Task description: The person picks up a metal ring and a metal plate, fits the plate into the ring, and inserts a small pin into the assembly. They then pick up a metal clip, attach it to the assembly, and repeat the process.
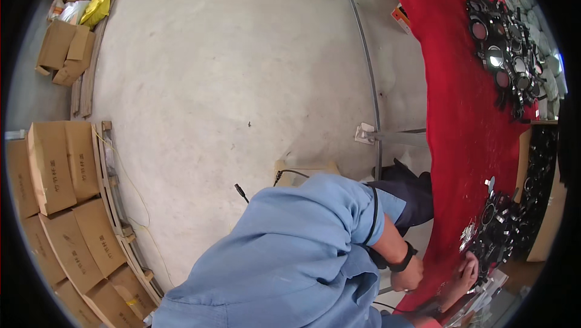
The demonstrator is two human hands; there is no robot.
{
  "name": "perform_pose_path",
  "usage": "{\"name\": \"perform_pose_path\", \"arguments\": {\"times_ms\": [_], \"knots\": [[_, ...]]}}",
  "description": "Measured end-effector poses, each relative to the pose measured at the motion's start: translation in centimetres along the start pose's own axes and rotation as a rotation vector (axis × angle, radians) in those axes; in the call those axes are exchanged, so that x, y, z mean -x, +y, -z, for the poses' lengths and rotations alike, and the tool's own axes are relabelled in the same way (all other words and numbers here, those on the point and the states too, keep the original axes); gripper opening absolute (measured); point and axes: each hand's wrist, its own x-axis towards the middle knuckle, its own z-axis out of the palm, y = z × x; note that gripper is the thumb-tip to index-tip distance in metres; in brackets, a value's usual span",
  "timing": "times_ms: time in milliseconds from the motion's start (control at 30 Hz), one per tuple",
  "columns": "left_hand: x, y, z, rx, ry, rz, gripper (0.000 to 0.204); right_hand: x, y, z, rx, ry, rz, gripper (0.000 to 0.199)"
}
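My left hand [407, 276], with a black band on its wrist, is curled closed at the near edge of a red-covered table [451, 164]. What it holds, if anything, is hidden. Farther right, over the tabletop, my right hand [465, 275] has its fingers bent together beside a pile of black-strapped watches [496, 228]. Anything between those fingers is too small to make out. Small shiny silver pieces [466, 236] lie on the red cloth just beyond that hand. Clear plastic pieces [484, 298] lie on its near side.
A second heap of watches [508, 49] covers the table's far end, next to pale wrapped bundles [548, 74]. Black items fill an open carton [538, 189] along the right. Stacked cardboard boxes [72, 237] stand at left on a pallet [112, 183]. A metal table leg [399, 138] meets the floor.
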Motion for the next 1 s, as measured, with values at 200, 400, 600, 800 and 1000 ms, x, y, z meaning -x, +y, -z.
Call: {"name": "perform_pose_path", "arguments": {"times_ms": [200, 400, 600, 800, 1000], "knots": [[-0.8, -1.1, -3.2, -0.031, -0.367, 0.104, 0.034, -3.6, -17.0, -12.5, 0.122, -0.471, 0.233, 0.024], [-12.3, -2.9, -6.4, -0.012, -0.215, 0.06, 0.034, -1.9, -23.4, -27.1, 0.146, -1.022, 0.536, 0.021], [-7.9, -8.5, -4.6, 0.064, -0.041, 0.205, 0.034, -1.1, -16.1, -35.9, 0.351, -1.738, 0.206, 0.044], [-3.1, -6.4, -3.9, 0.117, 0.109, 0.254, 0.033, -0.6, -15.9, -34.3, -0.096, -1.654, 0.008, 0.034], [-2.7, -7.3, -4.1, 0.165, 0.274, 0.355, 0.033, -1.0, -21.8, -31.9, -0.702, -1.188, 0.05, 0.043]]}}
